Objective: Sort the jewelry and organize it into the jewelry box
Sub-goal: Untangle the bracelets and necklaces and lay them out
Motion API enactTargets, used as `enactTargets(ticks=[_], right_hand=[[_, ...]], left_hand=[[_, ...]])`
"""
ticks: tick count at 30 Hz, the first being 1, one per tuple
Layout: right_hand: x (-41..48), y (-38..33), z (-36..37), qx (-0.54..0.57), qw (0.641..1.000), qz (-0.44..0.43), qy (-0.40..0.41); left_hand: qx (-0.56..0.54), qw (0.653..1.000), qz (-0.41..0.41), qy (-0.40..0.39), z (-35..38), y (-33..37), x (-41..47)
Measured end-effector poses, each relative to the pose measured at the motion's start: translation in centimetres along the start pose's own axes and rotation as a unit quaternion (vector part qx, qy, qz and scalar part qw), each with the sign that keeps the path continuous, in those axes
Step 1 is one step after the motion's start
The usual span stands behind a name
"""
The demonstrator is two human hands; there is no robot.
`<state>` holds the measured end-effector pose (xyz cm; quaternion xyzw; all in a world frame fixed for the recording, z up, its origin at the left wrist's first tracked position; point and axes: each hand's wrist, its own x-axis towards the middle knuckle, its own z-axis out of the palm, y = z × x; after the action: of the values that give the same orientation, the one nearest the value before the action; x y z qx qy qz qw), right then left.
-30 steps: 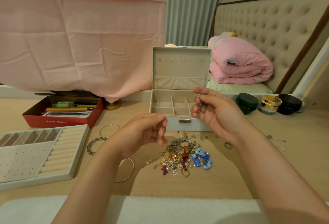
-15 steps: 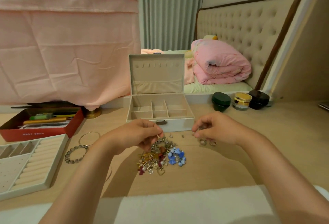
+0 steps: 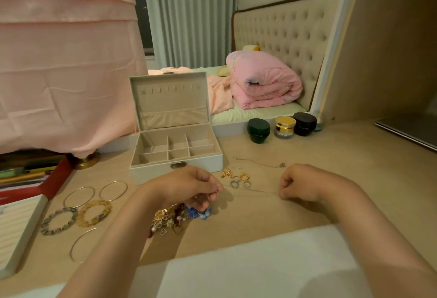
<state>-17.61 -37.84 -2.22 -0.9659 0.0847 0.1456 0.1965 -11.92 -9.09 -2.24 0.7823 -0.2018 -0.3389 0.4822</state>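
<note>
Right grip (image 3: pixel 300 184) is closed narrow, fingers curled, pinching one end of a thin chain (image 3: pixel 255 190) just above the surface (image 3: pixel 331 174). Left grip (image 3: pixel 189 188) is curled too and appears to pinch the other end, low over the mixed pile (image 3: pixel 172 219) of charms and beads. The chain runs nearly straight between the 2, so I judge it is being drawn free of the tangle.

Sorting is well started, storing is not. On the left lie 3 thin bangles (image 3: pixel 113 190) and 2 bead bracelets (image 3: pixel 94 212), grouped together. A few rings (image 3: pixel 236 179) sit just beside the front right corner of the jewelry box (image 3: pixel 153 172), and a second fine necklace (image 3: pixel 257 161) lies apart behind them.

The box stands open, lid upright, and every compartment that shows looks empty. A padded tray (image 3: pixel 14 226) at the far left edge also holds nothing that I can see.

Left to do, by my reckoning: lay this chain aside, pick through the pile, then move every group into the box.
</note>
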Motion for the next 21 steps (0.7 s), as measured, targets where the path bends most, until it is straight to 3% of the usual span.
enactTargets(ticks=[4,7,10,12,14,17,19,21], right_hand=[[-0.5,1.1,-0.1,0.011,0.999,0.039,-0.001],[-1.2,0.8,-0.5,0.014,0.999,0.039,0.004],[-1.3,0.0,-0.8,-0.013,0.997,0.020,0.077],[-1.0,-0.9,-0.5,0.059,0.990,-0.041,0.119],[-1.2,-2.4,-0.1,0.175,0.974,-0.129,0.063],[-1.3,-3.9,0.6,0.218,0.948,-0.221,-0.068],[-1.1,-3.6,0.8,0.276,0.929,-0.219,-0.108],[-0.8,-2.7,0.3,0.291,0.928,-0.204,-0.111]], left_hand=[[0.086,0.996,-0.005,0.006,1.5,0.5,1.1],[0.083,0.997,-0.006,-0.007,2.6,0.9,1.4],[0.083,0.996,0.009,-0.006,3.4,1.2,1.8],[0.079,0.997,0.022,-0.003,3.8,1.6,2.1],[0.046,0.998,0.041,-0.007,4.0,2.1,2.2],[-0.041,0.997,0.062,-0.015,3.5,2.6,2.4],[-0.061,0.996,0.058,-0.014,2.7,2.8,2.5],[-0.006,0.999,0.050,-0.004,1.9,3.0,2.6]])
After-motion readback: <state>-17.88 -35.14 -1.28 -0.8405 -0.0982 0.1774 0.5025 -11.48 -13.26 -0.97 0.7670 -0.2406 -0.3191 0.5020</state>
